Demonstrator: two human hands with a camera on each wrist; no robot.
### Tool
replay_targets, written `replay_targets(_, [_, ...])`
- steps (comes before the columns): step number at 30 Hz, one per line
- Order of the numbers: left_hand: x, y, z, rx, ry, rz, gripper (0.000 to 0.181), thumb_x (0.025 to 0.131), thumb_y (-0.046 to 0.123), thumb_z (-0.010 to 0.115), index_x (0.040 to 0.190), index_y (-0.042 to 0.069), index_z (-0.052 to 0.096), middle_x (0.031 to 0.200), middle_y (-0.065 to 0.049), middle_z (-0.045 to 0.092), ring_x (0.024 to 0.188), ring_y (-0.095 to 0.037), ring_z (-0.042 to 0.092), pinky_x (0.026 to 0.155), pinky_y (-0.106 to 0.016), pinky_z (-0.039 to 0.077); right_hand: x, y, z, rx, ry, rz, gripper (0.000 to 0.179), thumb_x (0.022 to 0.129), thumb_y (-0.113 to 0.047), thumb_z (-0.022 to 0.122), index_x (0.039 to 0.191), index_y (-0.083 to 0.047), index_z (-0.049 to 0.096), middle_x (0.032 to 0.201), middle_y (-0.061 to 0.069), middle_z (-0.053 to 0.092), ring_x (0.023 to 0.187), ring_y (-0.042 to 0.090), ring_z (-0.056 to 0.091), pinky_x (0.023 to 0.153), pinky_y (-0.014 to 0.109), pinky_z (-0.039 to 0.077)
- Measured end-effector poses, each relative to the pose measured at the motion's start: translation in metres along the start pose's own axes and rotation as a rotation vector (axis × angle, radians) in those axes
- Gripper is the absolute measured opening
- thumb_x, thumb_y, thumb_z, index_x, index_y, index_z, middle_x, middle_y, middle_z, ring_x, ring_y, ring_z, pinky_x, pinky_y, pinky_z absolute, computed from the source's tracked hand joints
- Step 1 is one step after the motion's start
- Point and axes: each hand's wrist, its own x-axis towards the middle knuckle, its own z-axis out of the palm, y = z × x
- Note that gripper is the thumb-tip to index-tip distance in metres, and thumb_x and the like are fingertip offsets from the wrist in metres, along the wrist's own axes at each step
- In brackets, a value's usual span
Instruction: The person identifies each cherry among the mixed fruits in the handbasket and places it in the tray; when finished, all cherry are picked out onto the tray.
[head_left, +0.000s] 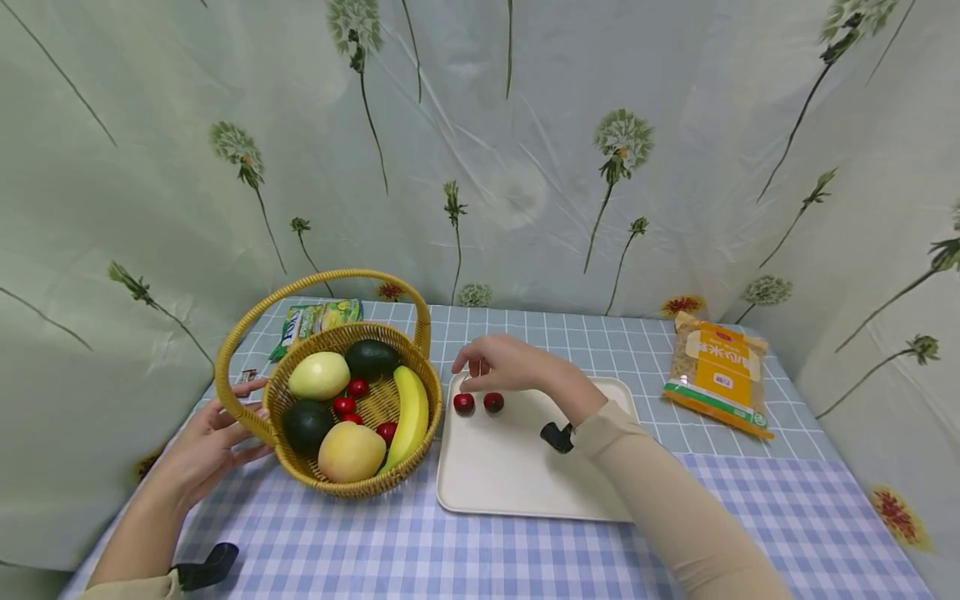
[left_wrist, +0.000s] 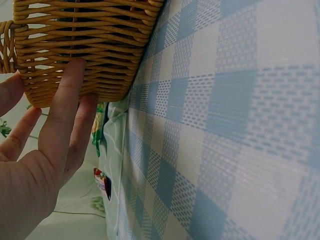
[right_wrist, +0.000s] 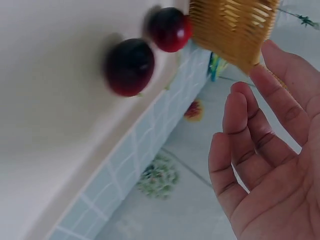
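Observation:
A yellow wicker basket with a tall handle holds a banana, a peach, a pale green fruit, two dark avocado-like fruits and several red cherries. My left hand rests its spread fingers against the basket's left side; the left wrist view has these fingers on the woven wall. Two dark red cherries lie in the upper left of the white tray. Just above them is my right hand, its fingers loosely bent and holding nothing.
Behind the basket lies a green snack packet, and a small wrapped item is near the left hand. A bag of grain with an orange label lies at the right. A dandelion-print curtain borders the checked tablecloth.

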Motion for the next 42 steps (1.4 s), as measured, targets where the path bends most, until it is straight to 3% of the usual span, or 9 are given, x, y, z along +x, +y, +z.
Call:
replay_targets(7, [0.0, 0.002, 0.0, 0.0, 0.001, 0.005, 0.051, 0.108, 0.026, 0.067, 0.153, 0.038, 0.045, 0.112, 0.019, 0.065, 0.103, -0.003, 0.071, 0.086, -0.038, 0.066, 0.018, -0.029, -0.005, -0.036, -0.031, -0.048, 0.03, 0.102, -0.025, 0.075, 0.129, -0.012, 0.075, 0.098, -0.002, 0.074, 0.09, 0.011, 0.065, 0.083, 0.025, 0.055])
replay_targets(21, [0.0, 0.001, 0.0, 0.0, 0.009, 0.003, 0.052, 0.109, 0.024, 0.065, 0.154, 0.037, 0.044, 0.112, 0.018, 0.064, 0.102, -0.002, 0.07, 0.085, -0.036, 0.066, 0.062, -0.077, 0.013, -0.117, -0.207, -0.102, 0.037, 0.1, -0.025, 0.079, 0.135, -0.013, 0.073, 0.109, 0.002, 0.072, 0.097, 0.012, 0.063, 0.083, 0.021, 0.053])
replay_targets(29, [-0.001, -0.001, -0.002, -0.005, 0.003, -0.004, 0.049, 0.11, 0.023, 0.064, 0.153, 0.038, 0.044, 0.112, 0.017, 0.063, 0.102, -0.002, 0.07, 0.085, -0.035, 0.065, 0.089, -0.095, 0.017, -0.123, -0.306, -0.02, 0.044, 0.096, -0.027, 0.083, 0.137, -0.016, 0.07, 0.107, 0.004, 0.069, 0.09, 0.012, 0.058, 0.075, 0.021, 0.049])
replay_targets(36, [-0.002, 0.0, -0.002, -0.002, 0.005, 0.007, 0.053, 0.109, 0.024, 0.066, 0.155, 0.035, 0.044, 0.115, 0.016, 0.063, 0.104, -0.002, 0.07, 0.087, -0.037, 0.066, 0.106, -0.101, 0.022, -0.14, -0.348, 0.084, 0.051, 0.092, -0.035, 0.087, 0.138, -0.022, 0.068, 0.137, -0.003, 0.065, 0.115, 0.01, 0.056, 0.094, 0.024, 0.05])
replay_targets(42, [-0.001, 0.0, -0.001, 0.004, 0.004, 0.005, 0.052, 0.11, 0.023, 0.064, 0.156, 0.036, 0.043, 0.115, 0.016, 0.061, 0.103, -0.002, 0.07, 0.086, -0.037, 0.066, 0.115, -0.103, 0.023, -0.155, -0.379, 0.164, 0.047, 0.089, -0.035, 0.09, 0.13, -0.027, 0.068, 0.134, -0.008, 0.063, 0.116, 0.01, 0.055, 0.094, 0.026, 0.05])
